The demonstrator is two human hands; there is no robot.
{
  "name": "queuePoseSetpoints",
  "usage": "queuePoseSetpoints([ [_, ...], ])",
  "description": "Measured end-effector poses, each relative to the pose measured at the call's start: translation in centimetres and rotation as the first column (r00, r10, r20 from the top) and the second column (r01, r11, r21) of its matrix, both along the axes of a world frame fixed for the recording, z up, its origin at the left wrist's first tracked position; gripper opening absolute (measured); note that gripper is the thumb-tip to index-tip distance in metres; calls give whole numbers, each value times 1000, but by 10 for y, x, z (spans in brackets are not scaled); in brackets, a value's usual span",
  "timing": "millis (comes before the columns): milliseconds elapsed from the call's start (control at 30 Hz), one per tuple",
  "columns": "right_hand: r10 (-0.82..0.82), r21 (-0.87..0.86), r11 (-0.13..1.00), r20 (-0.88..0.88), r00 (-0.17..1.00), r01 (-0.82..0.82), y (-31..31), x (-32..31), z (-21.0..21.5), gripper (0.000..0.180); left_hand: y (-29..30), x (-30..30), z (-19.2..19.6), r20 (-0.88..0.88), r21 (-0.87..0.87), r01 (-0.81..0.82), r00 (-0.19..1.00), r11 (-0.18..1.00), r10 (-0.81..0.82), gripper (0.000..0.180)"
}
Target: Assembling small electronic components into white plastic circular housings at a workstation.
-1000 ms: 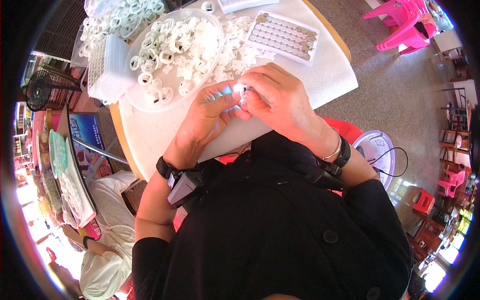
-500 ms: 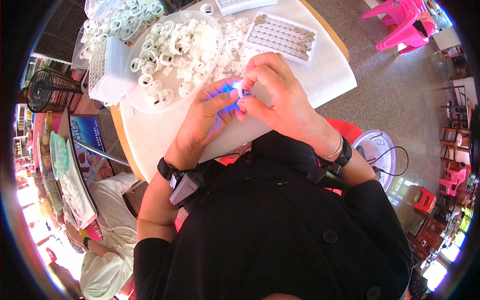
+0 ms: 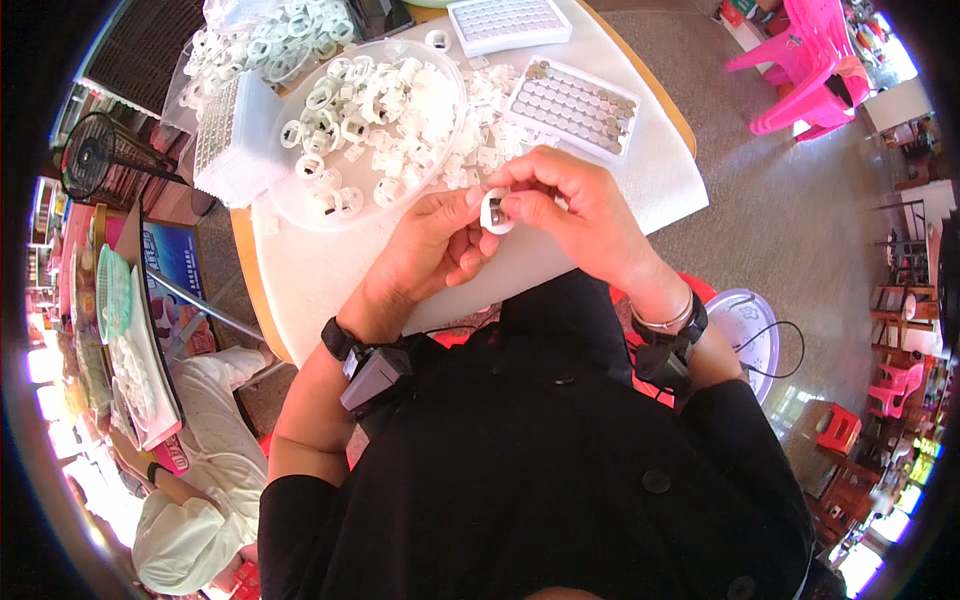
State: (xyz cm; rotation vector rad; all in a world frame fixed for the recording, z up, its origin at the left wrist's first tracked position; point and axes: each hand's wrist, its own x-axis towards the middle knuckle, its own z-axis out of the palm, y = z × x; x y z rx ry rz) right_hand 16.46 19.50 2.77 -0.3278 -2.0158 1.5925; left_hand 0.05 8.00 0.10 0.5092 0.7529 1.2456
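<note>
Between my two hands is a small white round plastic housing (image 3: 494,214) with a dark opening facing up. My left hand (image 3: 432,245) pinches its left side between thumb and fingers. My right hand (image 3: 568,205) has its thumb and index finger closed on the part's right side, at the opening. Just beyond my hands, a round clear tray (image 3: 300,205) holds many similar white rings and small square pieces. More loose white pieces (image 3: 488,98) lie beside it. A white rectangular tray (image 3: 560,112) with rows of round slots carries several coin-like metal discs at its ends.
At the left of the table stands a stack of white trays (image 3: 236,135), with a bag of white rings (image 3: 290,38) behind. Another slotted tray (image 3: 508,25) sits at the back. Right of me are a pale basin (image 3: 742,325) and pink chairs (image 3: 805,70). A person in white (image 3: 185,535) sits at left.
A blue glow at my fingers has gone out. The housing has turned so its opening faces up, and both hands have come slightly nearer to me.
</note>
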Motion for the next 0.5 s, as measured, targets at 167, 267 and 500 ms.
queuePoseSetpoints([
  [167,51,-349,937,137,989,0,0,1,8,15,1,6,2,10,34,-44,999,998,44,39],
  [267,-90,-546,831,58,994,108,-3,1,0,17,1,16,5,-42,64,-174,983,983,177,34],
  [500,-181,-516,823,156,971,236,-14,0,1,14,0,13,-3,-68,157,-204,974,966,217,31],
])
